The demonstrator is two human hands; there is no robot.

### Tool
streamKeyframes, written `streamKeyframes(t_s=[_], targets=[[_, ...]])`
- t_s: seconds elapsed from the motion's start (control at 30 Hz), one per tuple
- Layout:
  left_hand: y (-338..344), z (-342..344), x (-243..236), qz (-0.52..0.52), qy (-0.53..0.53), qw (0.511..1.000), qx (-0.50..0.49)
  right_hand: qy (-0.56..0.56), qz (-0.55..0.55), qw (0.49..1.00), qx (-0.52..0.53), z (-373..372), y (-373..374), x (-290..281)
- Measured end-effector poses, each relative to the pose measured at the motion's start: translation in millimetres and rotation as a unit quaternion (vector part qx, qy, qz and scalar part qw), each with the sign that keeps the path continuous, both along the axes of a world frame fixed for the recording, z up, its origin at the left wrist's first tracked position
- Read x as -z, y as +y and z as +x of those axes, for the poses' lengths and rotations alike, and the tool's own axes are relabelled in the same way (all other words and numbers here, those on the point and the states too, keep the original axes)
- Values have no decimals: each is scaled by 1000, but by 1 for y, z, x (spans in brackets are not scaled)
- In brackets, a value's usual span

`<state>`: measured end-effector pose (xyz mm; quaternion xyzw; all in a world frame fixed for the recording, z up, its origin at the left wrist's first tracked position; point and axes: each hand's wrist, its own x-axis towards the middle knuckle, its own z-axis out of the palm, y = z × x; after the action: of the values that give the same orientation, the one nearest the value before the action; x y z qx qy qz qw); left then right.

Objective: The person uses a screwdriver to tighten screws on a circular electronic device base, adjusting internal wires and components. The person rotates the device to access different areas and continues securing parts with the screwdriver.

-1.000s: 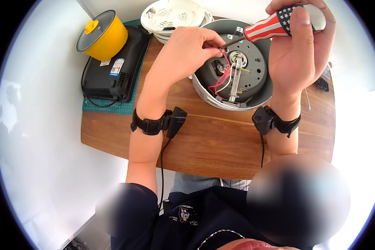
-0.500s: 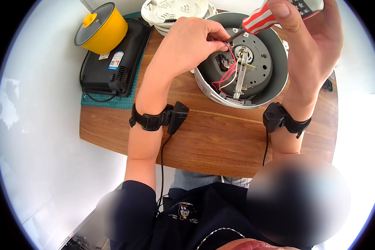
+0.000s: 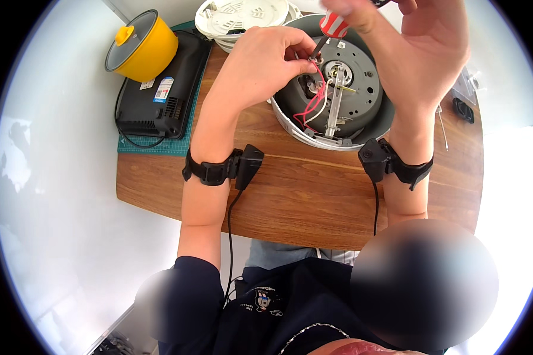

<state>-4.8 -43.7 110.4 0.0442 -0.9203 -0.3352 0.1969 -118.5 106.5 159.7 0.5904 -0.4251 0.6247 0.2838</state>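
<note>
My left hand (image 3: 260, 68) is pinched on the red wires (image 3: 305, 111) at a terminal inside a round appliance housing (image 3: 299, 133) with a grey metal plate (image 3: 361, 100), a central bracket and a white wire. My right hand (image 3: 420, 62) grips a red-and-white striped screwdriver (image 3: 333, 25) from above, its shaft reaching down to that terminal beside my left fingertips, where the exact contact is hidden. Black devices are strapped to both my forearms, with cables hanging toward my body.
A yellow lidded pot (image 3: 139, 53) sits on a black appliance (image 3: 169, 124) on a green mat (image 3: 130, 148) at left. Stacked white plastic covers (image 3: 237, 15) lie behind. A small black object (image 3: 463, 109) and a thin rod are at the right on the wooden table (image 3: 278, 195).
My right hand and the screwdriver have shifted up and left, the thumb swinging across over the handle, which now stands steeper. My left hand rose slightly and still pinches at the wires.
</note>
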Motion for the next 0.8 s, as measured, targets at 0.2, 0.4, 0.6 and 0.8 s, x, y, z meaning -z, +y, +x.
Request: streamKeyframes(t_s=[0.2, 0.4, 0.6, 0.8], targets=[[4, -4, 2, -21, 30, 999, 2, 10, -11, 978, -208, -17, -11, 8], [2, -1, 3, -48, 20, 999, -9, 15, 25, 997, -75, 13, -5, -1], [3, -4, 4, -36, 36, 999, 1, -14, -36, 984, -176, 2, -2, -2], [2, -4, 7, -33, 27, 999, -6, -46, 19, 994, -100, 19, -4, -5]])
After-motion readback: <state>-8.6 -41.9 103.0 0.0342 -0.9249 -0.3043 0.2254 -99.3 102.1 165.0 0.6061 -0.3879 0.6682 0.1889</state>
